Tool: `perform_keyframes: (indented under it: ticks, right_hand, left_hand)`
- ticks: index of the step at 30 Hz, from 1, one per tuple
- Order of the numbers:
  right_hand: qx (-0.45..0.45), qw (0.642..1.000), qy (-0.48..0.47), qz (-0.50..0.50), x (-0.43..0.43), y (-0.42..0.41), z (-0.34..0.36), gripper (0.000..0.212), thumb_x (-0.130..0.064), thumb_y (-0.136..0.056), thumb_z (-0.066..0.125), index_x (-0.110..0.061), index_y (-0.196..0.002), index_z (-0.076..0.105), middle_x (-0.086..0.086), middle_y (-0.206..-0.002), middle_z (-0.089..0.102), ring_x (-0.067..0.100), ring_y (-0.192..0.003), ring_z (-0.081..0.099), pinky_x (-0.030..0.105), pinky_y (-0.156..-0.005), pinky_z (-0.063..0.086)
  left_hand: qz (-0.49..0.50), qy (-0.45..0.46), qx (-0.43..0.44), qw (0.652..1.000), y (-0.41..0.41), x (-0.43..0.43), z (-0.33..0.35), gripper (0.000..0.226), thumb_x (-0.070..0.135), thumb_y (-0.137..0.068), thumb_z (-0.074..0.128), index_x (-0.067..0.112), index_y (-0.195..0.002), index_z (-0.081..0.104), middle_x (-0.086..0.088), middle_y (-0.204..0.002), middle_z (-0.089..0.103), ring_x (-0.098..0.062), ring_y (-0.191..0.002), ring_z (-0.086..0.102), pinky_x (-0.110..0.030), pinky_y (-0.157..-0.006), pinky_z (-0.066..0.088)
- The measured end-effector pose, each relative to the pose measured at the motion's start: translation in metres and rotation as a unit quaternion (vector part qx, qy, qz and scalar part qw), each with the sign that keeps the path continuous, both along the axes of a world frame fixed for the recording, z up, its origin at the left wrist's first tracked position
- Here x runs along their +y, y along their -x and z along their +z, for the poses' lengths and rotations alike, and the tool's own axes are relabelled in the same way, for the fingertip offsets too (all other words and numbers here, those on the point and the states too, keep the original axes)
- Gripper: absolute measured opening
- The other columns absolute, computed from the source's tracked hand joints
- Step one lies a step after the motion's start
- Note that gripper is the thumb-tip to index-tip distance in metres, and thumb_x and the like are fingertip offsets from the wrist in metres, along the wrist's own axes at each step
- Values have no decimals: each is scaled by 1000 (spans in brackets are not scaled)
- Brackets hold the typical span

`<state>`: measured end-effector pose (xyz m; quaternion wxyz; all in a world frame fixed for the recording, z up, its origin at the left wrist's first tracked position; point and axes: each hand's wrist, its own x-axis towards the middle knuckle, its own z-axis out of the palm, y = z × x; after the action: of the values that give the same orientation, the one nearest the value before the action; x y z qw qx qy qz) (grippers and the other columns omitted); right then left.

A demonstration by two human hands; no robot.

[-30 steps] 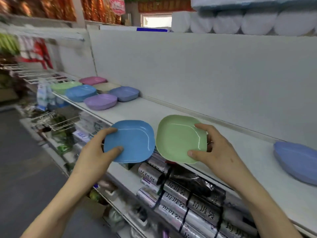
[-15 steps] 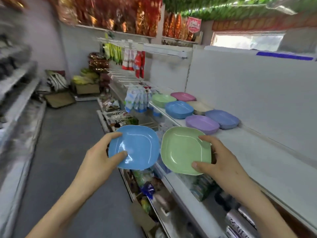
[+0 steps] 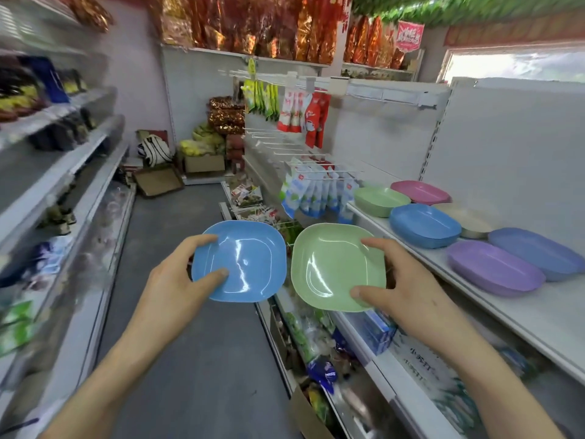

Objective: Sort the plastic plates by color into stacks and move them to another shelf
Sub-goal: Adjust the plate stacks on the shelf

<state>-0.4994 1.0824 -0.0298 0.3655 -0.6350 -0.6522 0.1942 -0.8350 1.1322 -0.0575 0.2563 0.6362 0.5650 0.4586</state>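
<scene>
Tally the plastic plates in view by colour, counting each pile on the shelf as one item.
Blue: 2, held blue plate, blue pile on the shelf
Green: 2, held green plate, green pile
Pink pile: 1
Beige pile: 1
Purple pile: 1
Periwinkle pile: 1
Total: 8

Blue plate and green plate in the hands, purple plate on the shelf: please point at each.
blue plate (image 3: pixel 247 264), head view, its centre.
green plate (image 3: pixel 329 267), head view, its centre.
purple plate (image 3: pixel 490 264), head view, its top face.
</scene>
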Motion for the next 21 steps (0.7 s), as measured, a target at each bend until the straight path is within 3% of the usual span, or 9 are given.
perform_keyframes:
  ticks: [5, 13, 15, 18, 21]
  right_hand:
    - [6, 1000, -16, -23, 60, -4, -3, 76, -38, -74, 85, -58, -134, 43, -20, -124, 59, 12, -113, 60, 46, -96, 54]
    - [10, 998, -31, -50, 184, -12, 10, 77, -42, -76, 83, -58, -137, 39, -15, -125, 60, 14, -113, 59, 43, -96, 53]
    - [9, 998, -35, -57, 212, -13, 15, 76, -40, -77, 83, -55, -138, 40, -15, -127, 59, 13, -114, 58, 42, -96, 52]
    - [3, 996, -43, -74, 243, -20, 19, 75, -36, -78, 83, -51, -139, 43, -12, -120, 60, 12, -106, 58, 34, -86, 50]
    - [-1, 994, -38, -101, 259, -29, 19, 75, -36, -78, 82, -51, -140, 42, -16, -111, 57, 10, -98, 56, 27, -76, 44]
  left_hand:
    - [-14, -13, 19, 1000, -9, 71, 4, 46, 30, -88, 75, 52, -124, 56, 21, -113, 64, -7, -91, 61, -34, -71, 55]
    - [-46, -33, 28, 998, -28, 207, 27, 43, 29, -89, 75, 51, -123, 57, 23, -111, 63, -8, -87, 61, -35, -72, 55]
    - [-60, -43, 34, 997, -32, 240, 34, 45, 29, -89, 75, 49, -125, 57, 27, -115, 62, -7, -94, 62, -33, -74, 54]
    - [-79, -56, 31, 995, -40, 286, 35, 45, 29, -89, 75, 46, -127, 58, 29, -121, 59, 2, -108, 57, -26, -78, 48]
    - [-107, -47, 19, 993, -56, 323, 31, 44, 29, -90, 75, 47, -126, 58, 20, -124, 62, 0, -98, 62, -31, -76, 53]
